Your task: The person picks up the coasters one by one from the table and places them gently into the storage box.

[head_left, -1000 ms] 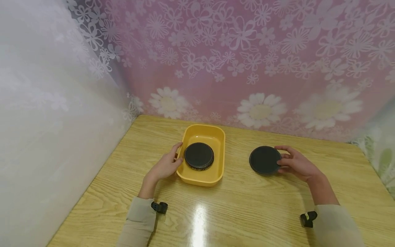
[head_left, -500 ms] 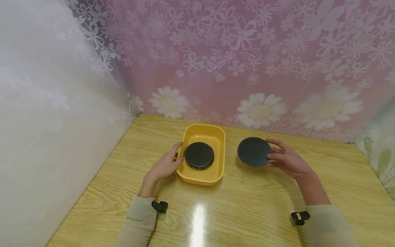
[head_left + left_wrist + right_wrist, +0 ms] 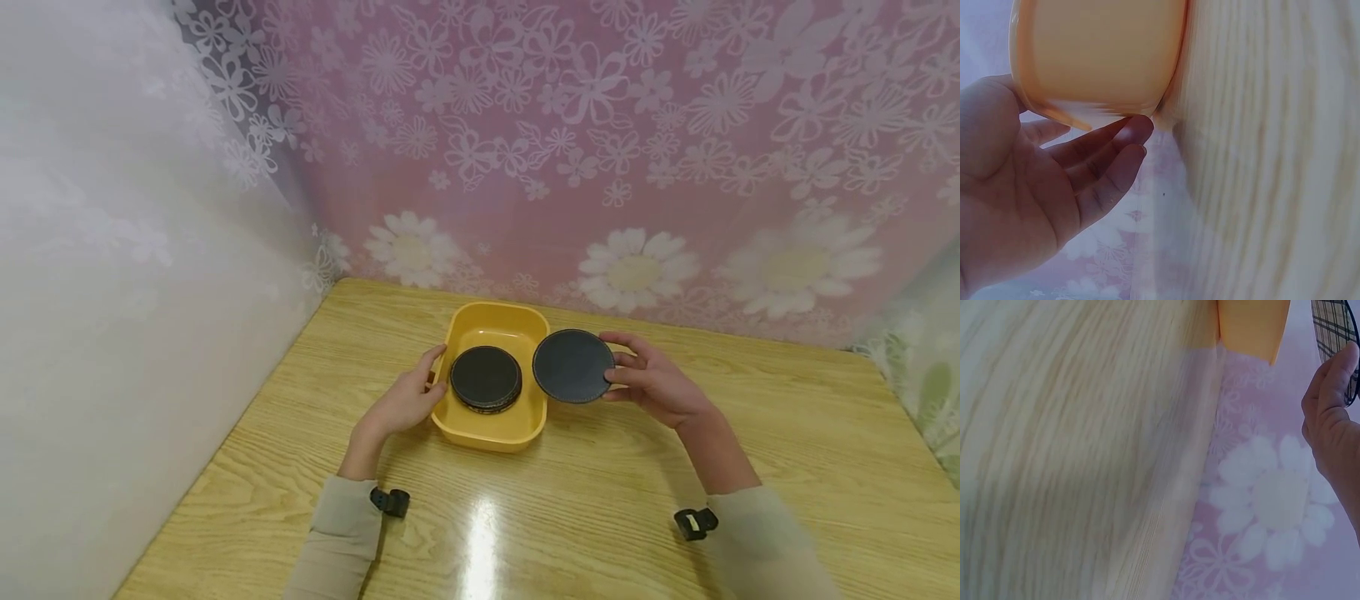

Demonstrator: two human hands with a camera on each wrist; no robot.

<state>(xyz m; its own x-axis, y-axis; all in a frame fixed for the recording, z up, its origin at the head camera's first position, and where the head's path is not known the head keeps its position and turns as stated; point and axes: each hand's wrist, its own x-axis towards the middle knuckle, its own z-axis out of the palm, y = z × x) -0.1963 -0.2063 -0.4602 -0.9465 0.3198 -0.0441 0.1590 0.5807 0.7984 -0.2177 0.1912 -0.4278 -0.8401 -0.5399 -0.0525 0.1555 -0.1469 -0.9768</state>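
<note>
My right hand [image 3: 651,379] pinches a round black coaster [image 3: 573,366] by its right edge, thumb on top. The coaster is raised and overlaps the right rim of a yellow plastic box [image 3: 491,433] in the head view. Its plaid underside [image 3: 1334,328] shows in the right wrist view, where my right hand [image 3: 1330,406] is at the frame's edge. Inside the box lies a stack of similar black coasters [image 3: 486,377]. My left hand [image 3: 405,402] grips the box's left side at the rim. In the left wrist view, several fingers [image 3: 1113,181] bend against the box wall [image 3: 1097,56].
The box stands on a wood-grain table [image 3: 600,500]. A pink flowered cloth [image 3: 525,167] hangs behind the table, and a pale cloth [image 3: 150,292] runs along its left side. Both wrists wear small black devices, such as the right one [image 3: 696,523].
My right hand has lifted the coaster off the table and carried it left to the box's right rim. My left hand and the box have stayed in place.
</note>
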